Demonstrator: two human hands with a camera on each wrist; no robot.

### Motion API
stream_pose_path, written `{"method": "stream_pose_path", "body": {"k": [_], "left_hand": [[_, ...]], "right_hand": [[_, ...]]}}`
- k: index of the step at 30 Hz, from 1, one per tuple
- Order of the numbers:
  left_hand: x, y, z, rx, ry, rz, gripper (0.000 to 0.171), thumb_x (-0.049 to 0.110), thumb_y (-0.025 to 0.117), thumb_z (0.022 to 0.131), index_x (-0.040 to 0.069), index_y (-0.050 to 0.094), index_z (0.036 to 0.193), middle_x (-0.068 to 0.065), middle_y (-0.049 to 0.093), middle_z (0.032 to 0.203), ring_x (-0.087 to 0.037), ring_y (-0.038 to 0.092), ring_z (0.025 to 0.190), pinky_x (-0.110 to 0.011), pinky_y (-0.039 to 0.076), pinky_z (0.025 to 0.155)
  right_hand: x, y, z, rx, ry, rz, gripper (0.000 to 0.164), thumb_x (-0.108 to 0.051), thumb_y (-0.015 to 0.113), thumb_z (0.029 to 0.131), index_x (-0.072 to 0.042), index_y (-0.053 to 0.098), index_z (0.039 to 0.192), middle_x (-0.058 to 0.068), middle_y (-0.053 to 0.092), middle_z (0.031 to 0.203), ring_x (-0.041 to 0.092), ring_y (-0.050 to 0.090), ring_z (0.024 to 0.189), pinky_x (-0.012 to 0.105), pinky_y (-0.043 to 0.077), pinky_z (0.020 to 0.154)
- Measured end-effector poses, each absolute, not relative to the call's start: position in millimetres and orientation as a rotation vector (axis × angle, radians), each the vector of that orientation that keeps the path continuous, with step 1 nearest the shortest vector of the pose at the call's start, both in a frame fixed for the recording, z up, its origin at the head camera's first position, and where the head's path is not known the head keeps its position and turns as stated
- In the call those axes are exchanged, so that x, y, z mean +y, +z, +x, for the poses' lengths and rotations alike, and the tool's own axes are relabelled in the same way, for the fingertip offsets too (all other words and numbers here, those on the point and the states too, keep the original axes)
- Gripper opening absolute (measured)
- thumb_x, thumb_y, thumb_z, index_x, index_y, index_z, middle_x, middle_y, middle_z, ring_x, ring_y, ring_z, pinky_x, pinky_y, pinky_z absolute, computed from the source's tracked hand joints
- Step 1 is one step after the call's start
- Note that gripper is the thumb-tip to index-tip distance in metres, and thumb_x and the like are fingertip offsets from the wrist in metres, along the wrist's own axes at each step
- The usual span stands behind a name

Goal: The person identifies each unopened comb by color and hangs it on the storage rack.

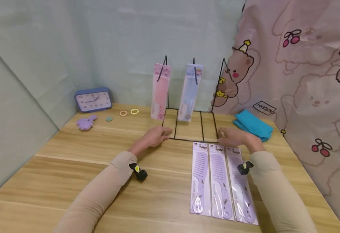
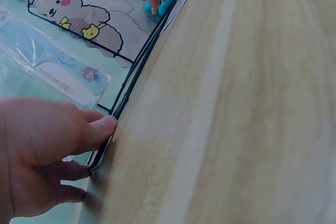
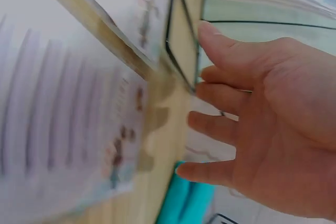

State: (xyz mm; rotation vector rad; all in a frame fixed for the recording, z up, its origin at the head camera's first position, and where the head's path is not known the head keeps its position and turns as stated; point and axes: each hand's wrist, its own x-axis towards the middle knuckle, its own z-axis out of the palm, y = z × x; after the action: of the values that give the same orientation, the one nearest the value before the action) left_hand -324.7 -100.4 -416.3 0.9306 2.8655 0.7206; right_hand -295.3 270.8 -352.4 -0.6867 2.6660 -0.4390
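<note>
A black wire display rack (image 1: 193, 140) with three upright hooks stands toward the back of the table. Pink packaged combs (image 1: 160, 94) hang from its left hook and blue packaged combs (image 1: 190, 94) from the middle one; nothing hangs on the right hook. My left hand (image 1: 155, 136) is at the rack's front left corner, thumb and forefinger pinching the base wire in the left wrist view. At the front right corner, my right hand (image 1: 232, 136) has its fingers extended, the thumb close to the wire. Three purple combs in packs (image 1: 200, 178) lie side by side before the rack.
A blue alarm clock (image 1: 93, 99) stands at the back left, with a purple animal-shaped toy (image 1: 86, 123) in front. Beside them lie a small teal disc (image 1: 109, 119) and two hair ties, one yellow (image 1: 134, 114). A folded turquoise cloth (image 1: 252, 124) lies at the right.
</note>
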Motion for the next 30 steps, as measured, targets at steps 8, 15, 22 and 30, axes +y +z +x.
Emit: {"method": "stream_pose_path", "body": {"k": [8,15,22,30], "left_hand": [[-102.9,-416.1,-325.1,2.881,0.721,0.971,0.041,0.012,0.064,0.098,0.004,0.059,0.138,-0.017,0.061,0.134,-0.035,0.058,0.123,-0.047,0.044,0.107],[-102.0,-415.9,-324.9,2.871,0.725,0.981,0.042,0.011,0.064,0.098,0.002,0.058,0.139,-0.018,0.060,0.135,-0.036,0.056,0.125,-0.048,0.043,0.108],[-98.3,-412.1,-322.8,2.872,0.739,0.928,0.043,0.011,0.062,0.099,0.002,0.056,0.140,-0.018,0.058,0.138,-0.036,0.054,0.128,-0.047,0.041,0.110],[-97.3,-414.1,-322.0,2.876,0.776,0.855,0.046,0.012,0.064,0.098,0.002,0.054,0.142,-0.019,0.056,0.140,-0.036,0.052,0.130,-0.047,0.040,0.111]], "right_hand": [[293.8,-341.0,-262.2,2.708,-0.492,-0.628,0.067,-0.033,0.057,0.103,0.010,0.035,0.149,0.032,0.037,0.151,0.051,0.033,0.138,0.064,0.033,0.110],[308.1,-344.1,-239.6,2.778,-0.523,-0.619,0.067,-0.032,0.062,0.100,0.011,0.040,0.146,0.032,0.045,0.145,0.053,0.046,0.129,0.063,0.042,0.102],[318.6,-335.6,-224.4,2.779,-0.520,-0.624,0.049,-0.021,0.070,0.095,0.012,0.056,0.129,0.022,0.068,0.114,0.036,0.066,0.102,0.051,0.056,0.085],[317.9,-331.9,-211.1,2.515,-0.536,-0.328,0.037,-0.028,0.076,0.090,0.001,0.059,0.105,0.008,0.061,0.089,0.024,0.059,0.077,0.037,0.057,0.058]]}}
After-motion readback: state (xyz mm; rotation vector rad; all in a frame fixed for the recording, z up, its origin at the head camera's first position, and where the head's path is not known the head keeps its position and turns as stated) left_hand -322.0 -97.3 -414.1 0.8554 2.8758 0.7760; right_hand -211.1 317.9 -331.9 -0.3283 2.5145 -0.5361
